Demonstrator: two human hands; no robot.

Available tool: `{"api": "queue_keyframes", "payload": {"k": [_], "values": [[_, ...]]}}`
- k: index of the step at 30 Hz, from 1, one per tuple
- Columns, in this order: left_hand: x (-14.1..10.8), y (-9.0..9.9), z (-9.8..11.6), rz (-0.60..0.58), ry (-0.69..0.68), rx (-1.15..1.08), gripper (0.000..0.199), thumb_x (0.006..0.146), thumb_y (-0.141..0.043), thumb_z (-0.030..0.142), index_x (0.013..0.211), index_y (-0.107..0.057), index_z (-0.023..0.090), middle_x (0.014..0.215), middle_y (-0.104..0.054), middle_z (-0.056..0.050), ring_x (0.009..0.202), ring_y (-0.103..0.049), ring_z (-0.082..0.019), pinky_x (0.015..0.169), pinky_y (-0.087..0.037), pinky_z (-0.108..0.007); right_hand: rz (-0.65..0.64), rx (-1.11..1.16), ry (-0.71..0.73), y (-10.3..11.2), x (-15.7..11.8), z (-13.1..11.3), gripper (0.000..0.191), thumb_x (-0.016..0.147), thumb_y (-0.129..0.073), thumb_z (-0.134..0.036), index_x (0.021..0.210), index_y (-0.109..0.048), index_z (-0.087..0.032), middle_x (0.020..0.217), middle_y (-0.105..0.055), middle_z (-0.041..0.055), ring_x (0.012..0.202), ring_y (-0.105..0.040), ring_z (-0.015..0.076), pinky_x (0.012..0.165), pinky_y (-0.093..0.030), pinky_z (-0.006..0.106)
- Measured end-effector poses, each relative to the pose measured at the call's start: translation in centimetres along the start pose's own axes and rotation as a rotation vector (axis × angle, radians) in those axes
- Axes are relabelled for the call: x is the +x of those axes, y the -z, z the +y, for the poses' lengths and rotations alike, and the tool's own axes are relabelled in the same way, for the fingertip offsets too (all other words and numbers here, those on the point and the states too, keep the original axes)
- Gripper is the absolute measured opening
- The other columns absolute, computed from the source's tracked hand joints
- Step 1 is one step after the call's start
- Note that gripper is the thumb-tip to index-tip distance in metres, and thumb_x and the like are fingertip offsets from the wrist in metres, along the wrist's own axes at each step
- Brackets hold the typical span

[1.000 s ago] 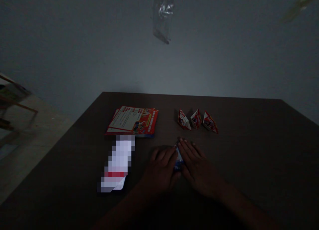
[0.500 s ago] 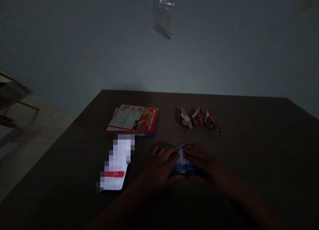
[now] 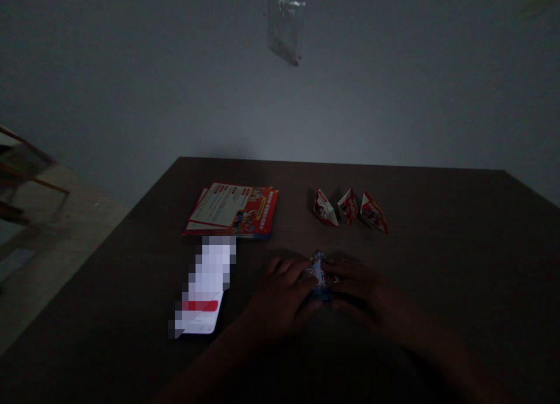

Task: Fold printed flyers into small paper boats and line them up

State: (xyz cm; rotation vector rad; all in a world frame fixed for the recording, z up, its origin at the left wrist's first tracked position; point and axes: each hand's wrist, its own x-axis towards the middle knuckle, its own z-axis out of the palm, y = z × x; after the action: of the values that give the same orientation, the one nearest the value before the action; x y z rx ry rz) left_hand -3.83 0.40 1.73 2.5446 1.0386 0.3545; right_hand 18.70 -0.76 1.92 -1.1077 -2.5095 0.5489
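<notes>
A small blue printed sheet of paper [image 3: 321,280] with white markings lies between my hands on the table, its edges hidden under my fingers. My left hand [image 3: 282,290] grips its left side, fingers curved over the top and thumb low near the front edge. From the other side my right hand [image 3: 365,287] holds the right part, with its thumb opposite my left thumb. Beyond my hands stand three folded red-and-white paper pieces: a left one [image 3: 325,208], a middle one [image 3: 347,207] and a right one [image 3: 373,212].
A stack of red-and-white printed sheets [image 3: 231,206] lies at the left back of the dark table [image 3: 446,229]. In front of it is a lit phone [image 3: 203,319], its screen partly blurred. A clear plastic bag [image 3: 286,30] hangs on the wall behind.
Both hands have stayed at nearly the same spot. Less of the blue paper shows now; it looks narrower between my fingers, and my right fingers have shifted slightly over it.
</notes>
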Motion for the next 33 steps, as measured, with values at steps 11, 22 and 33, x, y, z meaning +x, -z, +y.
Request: {"api": "queue_keyframes", "payload": {"k": [11,22,33], "values": [[0.1,-0.2,-0.1,0.015,0.037,0.013,0.026,0.091,-0.047,0.034,0.111,-0.059,0.022,0.129,-0.053,-0.007,0.116,-0.045,-0.024,0.098,-0.03,-0.043,-0.02,-0.134,0.005,0.5,-0.4,-1.5,0.029,0.085,-0.051,-0.012,0.109,-0.066,-0.019,0.114,-0.068,0.0072,0.106,-0.062,0.0214,0.098,-0.046,0.041],[0.0,-0.3,-0.4,0.032,0.069,0.013,0.028,0.089,-0.05,0.034,0.114,-0.057,0.023,0.13,-0.053,-0.007,0.116,-0.045,-0.025,0.099,-0.028,-0.044,-0.037,-0.057,-0.052,0.5,-0.9,-0.3,0.027,0.086,-0.055,-0.014,0.108,-0.067,-0.025,0.114,-0.068,0.0036,0.101,-0.064,0.0194,0.089,-0.052,0.034],[0.0,-0.2,-0.3,0.033,0.082,-0.013,0.027,0.089,-0.049,0.032,0.113,-0.058,0.024,0.131,-0.052,-0.006,0.117,-0.045,-0.024,0.098,-0.028,-0.044,0.003,-0.071,-0.088,0.6,-1.0,-0.5,0.022,0.088,-0.05,-0.012,0.088,-0.07,-0.021,0.095,-0.072,0.0061,0.088,-0.067,0.0199,0.079,-0.053,0.032]]}}
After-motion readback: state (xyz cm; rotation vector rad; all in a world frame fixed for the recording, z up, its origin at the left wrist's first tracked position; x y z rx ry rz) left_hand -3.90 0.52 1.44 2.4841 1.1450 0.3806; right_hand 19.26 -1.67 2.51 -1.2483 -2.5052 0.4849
